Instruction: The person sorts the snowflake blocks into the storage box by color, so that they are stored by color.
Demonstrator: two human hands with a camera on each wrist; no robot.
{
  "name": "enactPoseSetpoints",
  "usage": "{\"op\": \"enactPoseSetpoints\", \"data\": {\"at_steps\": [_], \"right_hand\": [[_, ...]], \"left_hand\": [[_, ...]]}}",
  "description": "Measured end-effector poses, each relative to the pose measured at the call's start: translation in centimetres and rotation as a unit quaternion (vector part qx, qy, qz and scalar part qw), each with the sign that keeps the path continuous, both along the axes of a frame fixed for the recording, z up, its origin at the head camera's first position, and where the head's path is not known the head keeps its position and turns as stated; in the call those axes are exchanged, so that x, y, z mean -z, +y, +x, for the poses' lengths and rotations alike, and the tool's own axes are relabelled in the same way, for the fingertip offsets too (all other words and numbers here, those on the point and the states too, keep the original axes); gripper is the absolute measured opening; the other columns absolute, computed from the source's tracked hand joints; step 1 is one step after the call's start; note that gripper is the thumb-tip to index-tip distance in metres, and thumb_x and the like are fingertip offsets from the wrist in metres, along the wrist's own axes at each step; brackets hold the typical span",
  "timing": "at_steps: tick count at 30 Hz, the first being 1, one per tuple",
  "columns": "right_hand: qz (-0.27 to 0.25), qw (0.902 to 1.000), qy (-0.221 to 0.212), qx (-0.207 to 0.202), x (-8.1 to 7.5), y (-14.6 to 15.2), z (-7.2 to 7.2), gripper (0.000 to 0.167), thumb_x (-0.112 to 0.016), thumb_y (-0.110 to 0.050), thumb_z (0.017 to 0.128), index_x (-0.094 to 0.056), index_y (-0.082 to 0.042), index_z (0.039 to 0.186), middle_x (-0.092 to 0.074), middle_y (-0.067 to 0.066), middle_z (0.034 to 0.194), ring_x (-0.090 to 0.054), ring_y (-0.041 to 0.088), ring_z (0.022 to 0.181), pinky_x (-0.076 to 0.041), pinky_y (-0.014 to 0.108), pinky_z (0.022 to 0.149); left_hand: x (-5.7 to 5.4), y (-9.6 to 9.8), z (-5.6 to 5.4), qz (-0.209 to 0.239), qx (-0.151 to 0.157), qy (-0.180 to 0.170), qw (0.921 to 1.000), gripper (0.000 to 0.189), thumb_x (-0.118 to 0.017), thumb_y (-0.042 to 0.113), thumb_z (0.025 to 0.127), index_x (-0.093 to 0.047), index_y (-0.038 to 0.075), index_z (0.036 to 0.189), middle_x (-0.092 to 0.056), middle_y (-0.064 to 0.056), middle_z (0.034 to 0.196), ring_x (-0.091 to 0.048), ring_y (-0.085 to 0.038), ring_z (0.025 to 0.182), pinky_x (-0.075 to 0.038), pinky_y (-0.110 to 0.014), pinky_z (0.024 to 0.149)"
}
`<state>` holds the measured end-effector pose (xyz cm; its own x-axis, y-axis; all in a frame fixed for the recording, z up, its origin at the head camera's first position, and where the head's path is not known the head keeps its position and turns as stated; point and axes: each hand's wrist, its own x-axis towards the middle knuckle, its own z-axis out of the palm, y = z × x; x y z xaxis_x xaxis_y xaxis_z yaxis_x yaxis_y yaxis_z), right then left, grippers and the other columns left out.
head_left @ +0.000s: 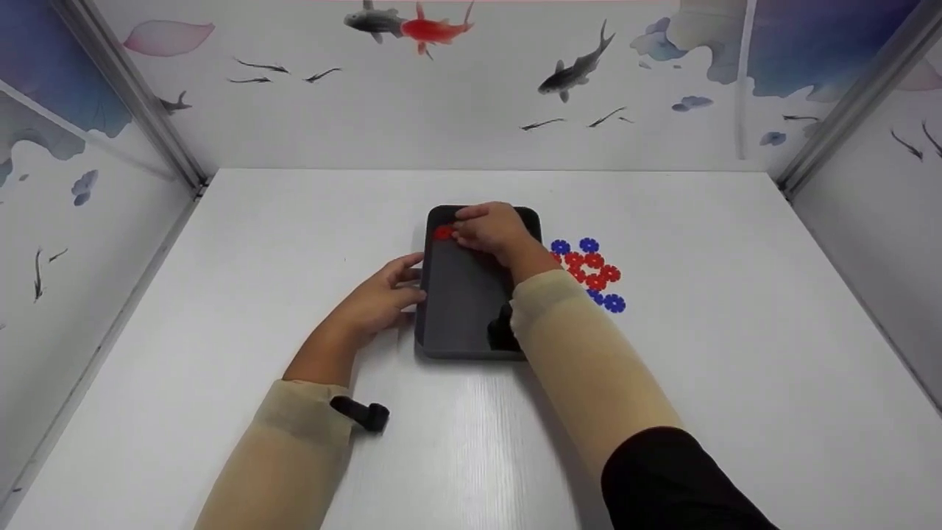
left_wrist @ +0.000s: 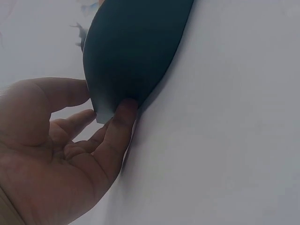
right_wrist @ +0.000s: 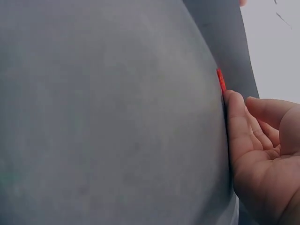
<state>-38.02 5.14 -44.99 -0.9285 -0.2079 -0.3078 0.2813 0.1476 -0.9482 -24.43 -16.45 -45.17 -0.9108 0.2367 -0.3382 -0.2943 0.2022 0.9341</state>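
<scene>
A dark grey rectangular tray (head_left: pixel 464 309) lies lengthwise on the white table. My left hand (head_left: pixel 379 298) is at its left side, with relaxed fingers touching the outside of the wall; the left wrist view shows the thumb and fingertips at the tray's rounded corner (left_wrist: pixel 136 51). My right hand (head_left: pixel 489 230) reaches over the tray's far end. Its fingertips are right at a red notched flower-shaped disc (head_left: pixel 443 232) near the far left corner inside. From the right wrist, the disc (right_wrist: pixel 221 80) appears edge-on beside the fingertips, and the thumb stands apart from it.
Right of the tray lie several loose red discs (head_left: pixel 595 282) and blue discs (head_left: pixel 614 303), partly hidden by my right forearm. A black wrist camera (head_left: pixel 364 414) juts from the left sleeve. Printed white panels (head_left: pixel 471 140) border the table's back and sides.
</scene>
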Motion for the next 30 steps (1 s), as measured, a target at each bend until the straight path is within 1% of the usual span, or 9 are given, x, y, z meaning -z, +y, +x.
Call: {"op": "enactPoseSetpoints", "data": {"at_steps": [4, 7, 12, 14, 17, 20, 23, 26, 30], "right_hand": [[-0.04, 0.9992, 0.001, -0.001, -0.5, 0.1, 0.0, 0.029, -0.072, -0.003, 0.1, -0.074, -0.004, 0.13, -0.076, 0.016, 0.128, -0.075, 0.023, 0.111, -0.064, 0.033, 0.098], [-0.066, 0.9978, 0.002, -0.011, -1.3, 0.1, 0.1, 0.031, -0.073, -0.003, 0.1, -0.073, -0.003, 0.131, -0.075, 0.017, 0.129, -0.075, 0.023, 0.113, -0.063, 0.034, 0.1], [-0.098, 0.9951, 0.012, -0.011, -3.8, 0.8, 0.6, 0.028, -0.073, -0.006, 0.1, -0.074, -0.002, 0.127, -0.075, 0.021, 0.129, -0.077, 0.023, 0.108, -0.064, 0.033, 0.096], [-0.109, 0.9939, 0.017, -0.005, -4.9, 1.6, 0.8, 0.026, -0.072, -0.006, 0.101, -0.073, -0.001, 0.126, -0.075, 0.022, 0.128, -0.078, 0.023, 0.105, -0.065, 0.032, 0.093], [-0.118, 0.9927, 0.024, 0.001, -6.2, 3.2, 1.4, 0.026, -0.07, -0.008, 0.103, -0.072, 0.0, 0.128, -0.076, 0.02, 0.126, -0.078, 0.023, 0.105, -0.065, 0.031, 0.091], [-0.115, 0.9928, 0.031, 0.001, -6.9, 5.2, 2.1, 0.029, -0.07, -0.012, 0.104, -0.071, -0.001, 0.131, -0.075, 0.02, 0.13, -0.077, 0.026, 0.112, -0.065, 0.031, 0.093], [-0.102, 0.9939, 0.042, -0.005, -7.3, 7.4, 2.8, 0.032, -0.069, -0.018, 0.105, -0.07, -0.004, 0.134, -0.072, 0.021, 0.136, -0.075, 0.029, 0.119, -0.064, 0.031, 0.097], [-0.085, 0.9945, 0.06, -0.009, -7.3, 9.4, 3.6, 0.033, -0.068, -0.022, 0.106, -0.069, -0.005, 0.135, -0.07, 0.022, 0.14, -0.074, 0.03, 0.122, -0.063, 0.032, 0.099], [-0.061, 0.9951, 0.077, -0.002, -7.1, 11.9, 4.6, 0.036, -0.068, -0.026, 0.106, -0.069, -0.009, 0.137, -0.071, 0.017, 0.137, -0.071, 0.032, 0.126, -0.062, 0.03, 0.1]], "left_hand": [[0.1, 0.1, 0.1, 0.001, 0.0, 0.001, 1.0, 0.072, -0.061, 0.012, 0.104, -0.033, 0.028, 0.168, -0.035, -0.009, 0.172, -0.05, -0.03, 0.15, -0.049, -0.053, 0.12], [0.3, 0.2, 0.1, 0.006, 0.001, 0.0, 1.0, 0.071, -0.061, 0.012, 0.104, -0.034, 0.029, 0.168, -0.036, -0.009, 0.172, -0.05, -0.03, 0.15, -0.049, -0.052, 0.12], [0.6, 0.3, 0.1, 0.016, 0.001, 0.002, 0.9999, 0.071, -0.062, 0.011, 0.104, -0.035, 0.029, 0.168, -0.036, -0.009, 0.171, -0.051, -0.03, 0.149, -0.051, -0.051, 0.117], [0.7, 0.4, 0.1, 0.016, 0.0, 0.003, 0.9999, 0.071, -0.062, 0.012, 0.104, -0.035, 0.029, 0.168, -0.036, -0.009, 0.171, -0.052, -0.03, 0.149, -0.052, -0.051, 0.116], [0.7, 0.3, 0.0, 0.014, -0.002, 0.004, 0.9999, 0.072, -0.062, 0.012, 0.104, -0.034, 0.029, 0.168, -0.036, -0.008, 0.171, -0.052, -0.03, 0.149, -0.054, -0.05, 0.115], [0.5, 0.2, 0.0, 0.017, -0.004, 0.003, 0.9999, 0.073, -0.063, 0.011, 0.103, -0.034, 0.029, 0.168, -0.035, -0.008, 0.172, -0.053, -0.031, 0.148, -0.054, -0.05, 0.114], [0.3, 0.1, 0.1, 0.02, -0.006, 0.0, 0.9998, 0.073, -0.063, 0.011, 0.103, -0.034, 0.029, 0.168, -0.034, -0.008, 0.172, -0.052, -0.031, 0.149, -0.054, -0.049, 0.114], [0.2, 0.1, 0.1, 0.021, -0.006, -0.001, 0.9998, 0.073, -0.062, 0.01, 0.103, -0.034, 0.028, 0.168, -0.034, -0.009, 0.172, -0.051, -0.031, 0.15, -0.054, -0.05, 0.114], [0.1, 0.1, 0.1, 0.022, -0.006, -0.002, 0.9997, 0.073, -0.062, 0.009, 0.103, -0.034, 0.028, 0.168, -0.034, -0.009, 0.172, -0.05, -0.03, 0.15, -0.053, -0.05, 0.116]]}}
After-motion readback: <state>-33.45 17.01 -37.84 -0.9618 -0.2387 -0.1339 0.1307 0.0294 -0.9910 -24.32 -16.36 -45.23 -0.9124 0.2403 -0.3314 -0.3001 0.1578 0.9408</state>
